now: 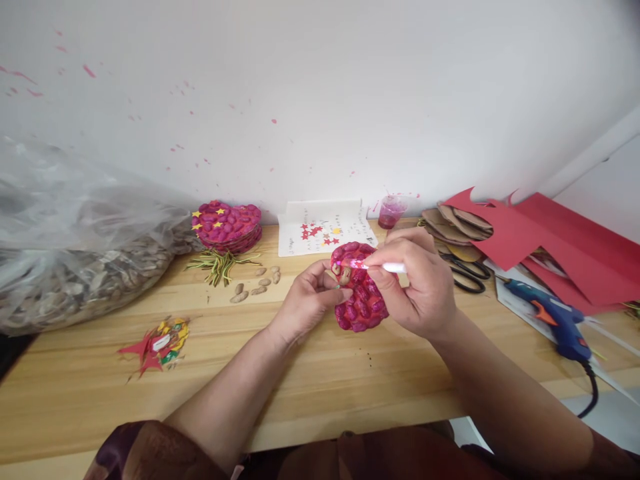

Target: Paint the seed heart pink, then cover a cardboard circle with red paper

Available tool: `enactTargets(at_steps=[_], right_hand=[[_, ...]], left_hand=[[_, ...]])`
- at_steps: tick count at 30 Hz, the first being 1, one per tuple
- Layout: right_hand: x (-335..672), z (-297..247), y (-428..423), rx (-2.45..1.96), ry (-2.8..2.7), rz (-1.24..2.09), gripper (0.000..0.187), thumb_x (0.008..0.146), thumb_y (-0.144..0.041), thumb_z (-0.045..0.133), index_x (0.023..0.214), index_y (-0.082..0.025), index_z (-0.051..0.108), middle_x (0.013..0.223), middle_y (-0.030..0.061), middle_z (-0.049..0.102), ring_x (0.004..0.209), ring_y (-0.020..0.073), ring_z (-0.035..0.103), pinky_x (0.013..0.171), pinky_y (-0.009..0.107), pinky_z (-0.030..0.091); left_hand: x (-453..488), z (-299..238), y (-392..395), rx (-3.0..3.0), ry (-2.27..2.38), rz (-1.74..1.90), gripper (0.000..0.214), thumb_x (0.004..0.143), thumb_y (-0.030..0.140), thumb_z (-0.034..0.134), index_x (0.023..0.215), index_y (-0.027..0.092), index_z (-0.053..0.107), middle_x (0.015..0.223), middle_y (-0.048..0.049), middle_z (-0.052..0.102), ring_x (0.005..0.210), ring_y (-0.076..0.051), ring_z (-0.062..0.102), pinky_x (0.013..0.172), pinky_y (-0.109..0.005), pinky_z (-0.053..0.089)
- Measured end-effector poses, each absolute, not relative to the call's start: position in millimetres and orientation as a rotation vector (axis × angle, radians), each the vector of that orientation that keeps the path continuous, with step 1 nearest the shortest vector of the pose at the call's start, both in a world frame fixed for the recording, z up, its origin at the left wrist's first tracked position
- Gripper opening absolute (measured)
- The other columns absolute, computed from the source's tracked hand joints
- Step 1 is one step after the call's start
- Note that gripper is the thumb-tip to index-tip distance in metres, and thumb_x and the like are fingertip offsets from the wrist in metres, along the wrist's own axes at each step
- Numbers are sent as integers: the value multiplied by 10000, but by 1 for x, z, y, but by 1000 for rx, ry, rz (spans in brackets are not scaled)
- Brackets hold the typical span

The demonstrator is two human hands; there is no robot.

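Observation:
In the middle of the head view, my left hand (309,297) grips the left edge of a disc covered in peanut shells (361,308). Most of its shells are painted magenta; a few near my left fingers are bare tan. My right hand (419,283) pinches a white-handled paintbrush (395,267), its pink-smeared tip over the disc's upper left part. Whether the bristles touch a shell I cannot make out. Behind the disc, a plastic cup of magenta paint (391,212) stands by the wall.
Left lie a plastic bag of peanut shells (100,267), a stack of magenta discs (227,227), loose peanuts (260,290) and paper scraps (160,343). A paper sheet with stars (295,243) lies behind. Right are scissors (467,275), red paper (575,233) and a glue gun (550,313).

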State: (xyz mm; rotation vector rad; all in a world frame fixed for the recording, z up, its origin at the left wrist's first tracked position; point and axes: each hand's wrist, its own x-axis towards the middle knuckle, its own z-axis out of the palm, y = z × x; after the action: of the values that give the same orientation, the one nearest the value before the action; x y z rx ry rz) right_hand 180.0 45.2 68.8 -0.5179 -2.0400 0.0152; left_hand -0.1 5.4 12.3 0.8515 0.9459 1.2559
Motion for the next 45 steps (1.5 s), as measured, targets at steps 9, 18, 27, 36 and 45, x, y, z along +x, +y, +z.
enactTargets(at_steps=[9, 18, 27, 36, 45], right_hand=[[180, 69, 46, -522, -2029, 39, 83, 895, -165, 615, 929, -240, 626, 779, 25, 683, 849, 224, 574, 797, 421, 458], [180, 70, 45, -508, -2031, 66, 79, 894, -151, 616, 924, -222, 630, 776, 25, 678, 843, 215, 573, 791, 410, 458], [179, 71, 45, -507, -2038, 18, 63, 903, -157, 614, 915, -218, 622, 769, 21, 678, 846, 210, 572, 796, 406, 451], [180, 69, 46, -508, -2040, -4, 44, 901, -173, 634, 914, -214, 631, 770, 28, 681, 845, 217, 581, 794, 418, 453], [180, 69, 46, -482, -2005, 102, 83, 893, -143, 627, 935, -213, 643, 796, 30, 684, 847, 206, 572, 793, 406, 473]], left_hand=[[-1, 13, 5, 805, 889, 1256, 375, 627, 194, 878, 929, 179, 657, 665, 43, 612, 574, -91, 544, 612, -226, 431], [-2, 14, 6, 783, 875, 1264, 417, 610, 180, 897, 954, 182, 660, 683, 40, 635, 586, -88, 557, 634, -223, 455], [-2, 13, 6, 809, 895, 1261, 363, 636, 152, 868, 930, 168, 656, 655, 47, 596, 576, -77, 527, 612, -208, 434], [-1, 14, 5, 815, 874, 1248, 372, 623, 168, 880, 913, 164, 646, 651, 47, 602, 567, -77, 524, 605, -209, 422], [-2, 16, 6, 799, 918, 1257, 404, 620, 182, 883, 957, 174, 660, 642, 52, 599, 566, -82, 532, 611, -215, 431]])
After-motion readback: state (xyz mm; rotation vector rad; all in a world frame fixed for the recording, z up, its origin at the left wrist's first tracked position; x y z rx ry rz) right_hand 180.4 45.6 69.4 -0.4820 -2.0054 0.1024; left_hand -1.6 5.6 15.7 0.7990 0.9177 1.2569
